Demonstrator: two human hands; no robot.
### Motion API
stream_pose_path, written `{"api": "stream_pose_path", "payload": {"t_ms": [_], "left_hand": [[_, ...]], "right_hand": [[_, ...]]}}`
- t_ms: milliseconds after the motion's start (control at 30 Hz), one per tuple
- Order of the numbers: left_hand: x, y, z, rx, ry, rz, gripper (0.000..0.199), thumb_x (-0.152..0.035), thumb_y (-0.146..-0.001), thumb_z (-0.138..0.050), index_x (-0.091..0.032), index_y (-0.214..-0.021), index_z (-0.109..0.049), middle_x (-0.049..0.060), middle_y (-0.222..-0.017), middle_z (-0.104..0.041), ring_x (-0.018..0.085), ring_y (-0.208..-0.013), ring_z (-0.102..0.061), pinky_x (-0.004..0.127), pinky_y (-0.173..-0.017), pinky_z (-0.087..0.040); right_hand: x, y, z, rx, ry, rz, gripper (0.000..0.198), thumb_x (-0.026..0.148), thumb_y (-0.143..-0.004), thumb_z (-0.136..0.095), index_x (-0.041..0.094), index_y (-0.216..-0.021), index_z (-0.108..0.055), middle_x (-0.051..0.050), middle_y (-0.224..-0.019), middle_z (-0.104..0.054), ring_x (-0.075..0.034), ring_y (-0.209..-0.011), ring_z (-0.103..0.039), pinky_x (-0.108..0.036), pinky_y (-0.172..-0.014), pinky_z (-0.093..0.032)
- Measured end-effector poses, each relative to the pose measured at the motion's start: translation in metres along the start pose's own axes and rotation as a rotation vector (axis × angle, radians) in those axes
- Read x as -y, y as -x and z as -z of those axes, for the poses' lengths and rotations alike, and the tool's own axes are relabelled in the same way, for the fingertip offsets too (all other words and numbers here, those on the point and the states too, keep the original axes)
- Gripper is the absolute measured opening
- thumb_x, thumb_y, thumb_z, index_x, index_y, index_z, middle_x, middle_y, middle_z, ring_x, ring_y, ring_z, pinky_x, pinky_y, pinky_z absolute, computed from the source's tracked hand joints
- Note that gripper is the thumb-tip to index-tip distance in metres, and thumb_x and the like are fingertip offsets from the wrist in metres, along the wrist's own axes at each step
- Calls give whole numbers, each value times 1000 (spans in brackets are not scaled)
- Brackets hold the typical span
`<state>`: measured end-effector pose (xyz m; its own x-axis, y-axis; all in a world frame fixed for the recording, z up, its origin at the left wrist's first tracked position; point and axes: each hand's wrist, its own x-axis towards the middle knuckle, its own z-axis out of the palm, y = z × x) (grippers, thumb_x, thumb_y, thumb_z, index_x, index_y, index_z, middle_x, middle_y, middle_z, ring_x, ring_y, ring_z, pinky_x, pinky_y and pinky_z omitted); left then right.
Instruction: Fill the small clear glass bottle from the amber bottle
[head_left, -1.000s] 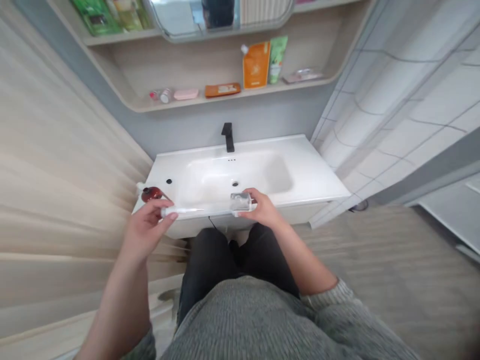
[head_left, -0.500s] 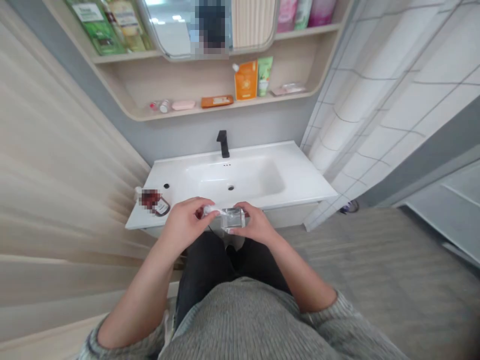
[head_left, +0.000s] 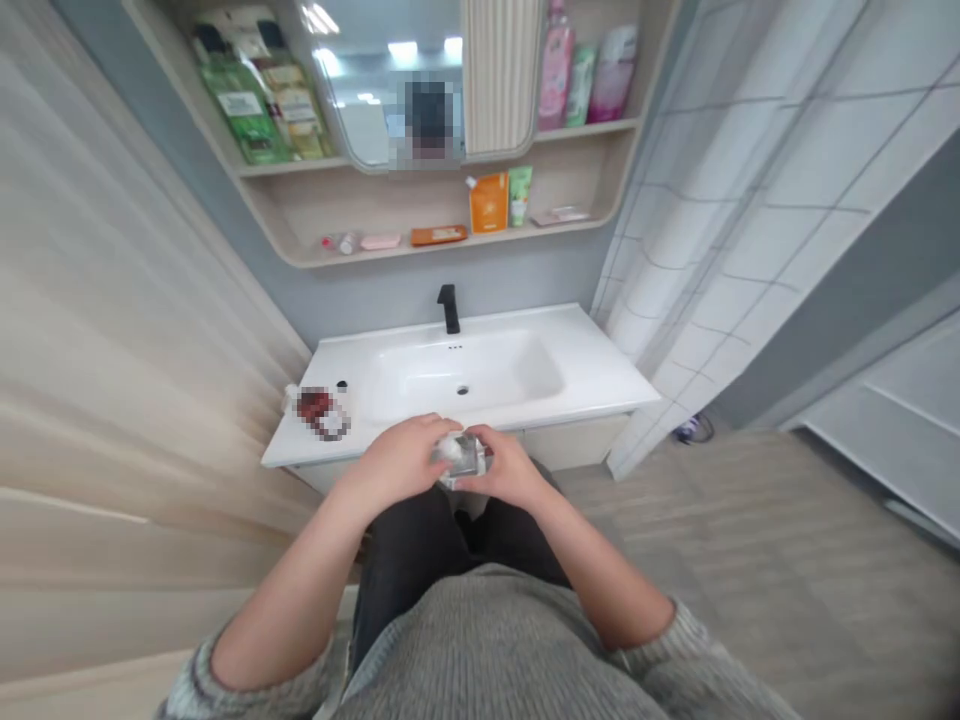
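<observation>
In front of the washbasin's near edge, my right hand (head_left: 517, 472) is closed around the side of a small clear box-like container (head_left: 468, 458), thumb below and fingers above. My left hand (head_left: 401, 458) meets it from the other side, its fingers pinched on a small white piece (head_left: 450, 447) at the container's left part. Whether that piece is a lid or something soft, I cannot tell. My left fingers partly hide it.
Behind my hands is the white washbasin (head_left: 525, 372) with a black faucet (head_left: 449, 309). A reddish-brown bottle (head_left: 322, 412), partly blurred, lies on the left counter. Above, a shelf (head_left: 300, 262) carries an orange pouch (head_left: 489, 204) and a green tube (head_left: 519, 196). Curtains flank both sides.
My left hand has moved right, bringing the white piece from beside the clear container onto it. The camera view has tilted up, showing more of the shelves.
</observation>
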<state>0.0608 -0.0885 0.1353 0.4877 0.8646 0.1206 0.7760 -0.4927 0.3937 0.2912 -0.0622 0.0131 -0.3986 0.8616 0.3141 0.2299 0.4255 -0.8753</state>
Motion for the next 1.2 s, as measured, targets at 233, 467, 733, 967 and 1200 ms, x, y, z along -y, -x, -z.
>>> {"api": "stream_pose_path", "payload": {"t_ms": [233, 467, 733, 967, 1200], "left_hand": [[-33, 4, -3, 44, -214, 114, 17, -26, -101, -73, -21, -114, -83, 17, -112, -84, 35, -107, -81, 42, -94, -59], [-60, 1, -11, 205, -410, 260, 34, -34, -114, -61, -10, -134, -75, 22, -118, -84, 35, -112, -82, 40, -95, -60], [-60, -6, -27, 244, -422, 412, 53, -48, -117, -48, -12, -114, -85, 27, -116, -83, 42, -115, -82, 47, -95, -62], [-51, -1, -18, 129, -208, 49, 42, -26, -96, -75, -23, -138, -71, 14, -139, -77, 33, -132, -72, 43, -112, -55], [-45, -8, -11, 138, -213, -74, 26, -19, -101, -66, -25, -123, -77, 11, -125, -79, 31, -126, -73, 42, -108, -56]], "right_hand": [[2, 12, 0, -31, 83, -13, 74, 45, -66, -107, 31, -130, -73, -4, -115, -85, -32, -100, -81, -44, -90, -63], [6, 20, -2, -48, 196, -53, 77, 36, -66, -106, 25, -135, -73, -9, -122, -85, -33, -107, -81, -43, -96, -60], [5, 41, -10, -82, 206, -85, 75, 37, -66, -107, 27, -133, -75, -9, -126, -85, -37, -114, -81, -49, -101, -61], [4, 38, 5, -91, 139, -90, 76, 40, -69, -106, 24, -135, -74, -8, -120, -85, -32, -102, -79, -41, -91, -59], [-1, 30, 6, -80, 106, -81, 71, 37, -68, -106, 24, -129, -74, -7, -118, -85, -29, -101, -78, -38, -89, -58]]}}
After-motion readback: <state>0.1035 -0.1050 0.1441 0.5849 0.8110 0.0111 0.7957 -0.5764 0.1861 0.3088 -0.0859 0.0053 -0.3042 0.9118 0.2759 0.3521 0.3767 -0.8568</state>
